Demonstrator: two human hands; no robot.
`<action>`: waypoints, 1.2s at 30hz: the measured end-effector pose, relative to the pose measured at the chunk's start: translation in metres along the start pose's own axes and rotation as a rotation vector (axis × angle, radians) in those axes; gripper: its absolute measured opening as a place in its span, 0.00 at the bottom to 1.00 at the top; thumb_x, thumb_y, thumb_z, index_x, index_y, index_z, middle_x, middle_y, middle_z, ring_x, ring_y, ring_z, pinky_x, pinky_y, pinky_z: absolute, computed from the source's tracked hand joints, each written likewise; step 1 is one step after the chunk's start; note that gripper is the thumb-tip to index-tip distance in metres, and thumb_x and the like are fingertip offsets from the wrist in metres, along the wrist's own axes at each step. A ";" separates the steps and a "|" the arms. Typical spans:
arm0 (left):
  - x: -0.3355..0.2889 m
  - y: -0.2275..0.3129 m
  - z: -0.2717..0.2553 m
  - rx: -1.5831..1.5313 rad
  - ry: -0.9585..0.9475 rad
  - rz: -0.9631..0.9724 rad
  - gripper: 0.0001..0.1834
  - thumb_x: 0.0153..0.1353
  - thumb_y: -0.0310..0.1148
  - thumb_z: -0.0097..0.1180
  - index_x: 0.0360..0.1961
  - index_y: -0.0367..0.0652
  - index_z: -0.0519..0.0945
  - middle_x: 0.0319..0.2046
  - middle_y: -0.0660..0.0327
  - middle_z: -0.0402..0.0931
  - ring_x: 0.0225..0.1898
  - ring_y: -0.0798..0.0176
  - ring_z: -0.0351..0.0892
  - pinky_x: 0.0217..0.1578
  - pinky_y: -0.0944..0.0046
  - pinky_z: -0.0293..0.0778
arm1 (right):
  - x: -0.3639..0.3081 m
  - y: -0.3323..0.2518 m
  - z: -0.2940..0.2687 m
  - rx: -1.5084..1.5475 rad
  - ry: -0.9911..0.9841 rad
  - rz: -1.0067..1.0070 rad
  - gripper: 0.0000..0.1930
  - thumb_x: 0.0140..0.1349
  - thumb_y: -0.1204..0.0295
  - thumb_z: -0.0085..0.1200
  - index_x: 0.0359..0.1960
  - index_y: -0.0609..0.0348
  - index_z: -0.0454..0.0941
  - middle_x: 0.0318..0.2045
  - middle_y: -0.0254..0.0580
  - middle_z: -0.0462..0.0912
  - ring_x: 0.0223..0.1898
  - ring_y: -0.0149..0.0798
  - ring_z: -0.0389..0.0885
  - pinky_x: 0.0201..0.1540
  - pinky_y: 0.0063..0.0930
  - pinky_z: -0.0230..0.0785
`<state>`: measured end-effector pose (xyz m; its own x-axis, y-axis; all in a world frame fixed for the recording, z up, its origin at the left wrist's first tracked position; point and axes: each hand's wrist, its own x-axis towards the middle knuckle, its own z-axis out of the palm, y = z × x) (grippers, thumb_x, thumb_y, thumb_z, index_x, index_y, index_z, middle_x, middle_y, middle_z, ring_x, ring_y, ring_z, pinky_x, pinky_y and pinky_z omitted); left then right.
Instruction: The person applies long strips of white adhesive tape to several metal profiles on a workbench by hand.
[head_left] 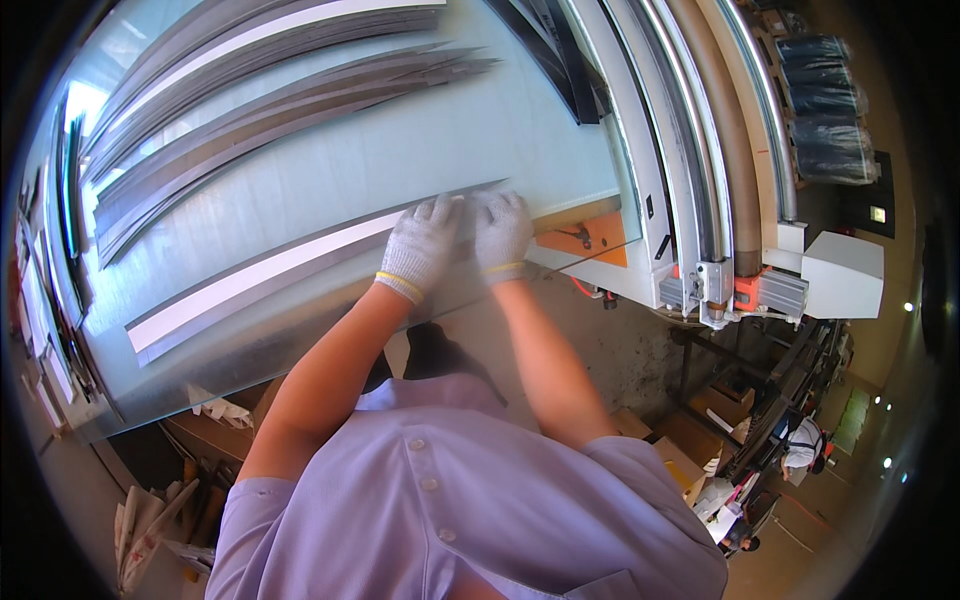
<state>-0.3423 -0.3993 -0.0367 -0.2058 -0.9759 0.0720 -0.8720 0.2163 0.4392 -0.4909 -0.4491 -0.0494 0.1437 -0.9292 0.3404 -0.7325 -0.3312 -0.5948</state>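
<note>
Both my hands wear pale knit gloves with yellow cuffs and sit side by side at the table's near edge. My left hand [418, 242] has its fingers bent and pressed together over the right part of a long white strip [270, 270]. That strip lies along a dark grey strip [175, 338], whose edges show on both sides of it. Just to the right, my right hand [502, 230] is curled at the strips' right end. Its fingertips are slightly blurred, and what they hold is hidden. A thin dark tip of the grey strip shows beyond the hands.
Stacks of long grey strips [250, 120] lie farther back on the glassy tabletop [400, 135]. Black bars [560, 60] rest at the far right. A machine with long rollers [715, 150] stands along the right side. An orange panel [590, 238] lies near the table's right corner.
</note>
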 end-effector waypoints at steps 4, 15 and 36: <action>-0.002 -0.002 0.002 0.003 0.002 -0.001 0.32 0.59 0.32 0.58 0.65 0.37 0.72 0.58 0.49 0.72 0.56 0.46 0.75 0.57 0.48 0.74 | 0.000 -0.002 -0.004 -0.002 -0.065 -0.092 0.09 0.53 0.77 0.64 0.37 0.53 0.86 0.34 0.41 0.82 0.41 0.50 0.79 0.45 0.42 0.73; -0.008 -0.008 0.005 -0.046 0.046 0.002 0.29 0.63 0.34 0.59 0.65 0.39 0.73 0.60 0.51 0.72 0.56 0.47 0.75 0.57 0.48 0.74 | 0.019 -0.004 -0.026 -0.529 0.192 0.070 0.10 0.60 0.67 0.65 0.42 0.52 0.84 0.40 0.46 0.82 0.45 0.51 0.79 0.50 0.46 0.71; -0.026 -0.019 0.003 0.019 0.131 -0.016 0.23 0.58 0.31 0.60 0.57 0.40 0.80 0.54 0.54 0.76 0.52 0.47 0.78 0.54 0.48 0.75 | 0.063 -0.028 0.006 -0.434 -0.563 0.283 0.27 0.47 0.56 0.77 0.41 0.59 0.80 0.40 0.51 0.83 0.45 0.54 0.84 0.50 0.45 0.77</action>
<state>-0.3214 -0.3783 -0.0496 -0.1334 -0.9742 0.1822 -0.8830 0.2003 0.4245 -0.4577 -0.4992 -0.0160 0.1443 -0.9508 -0.2742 -0.9710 -0.0826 -0.2245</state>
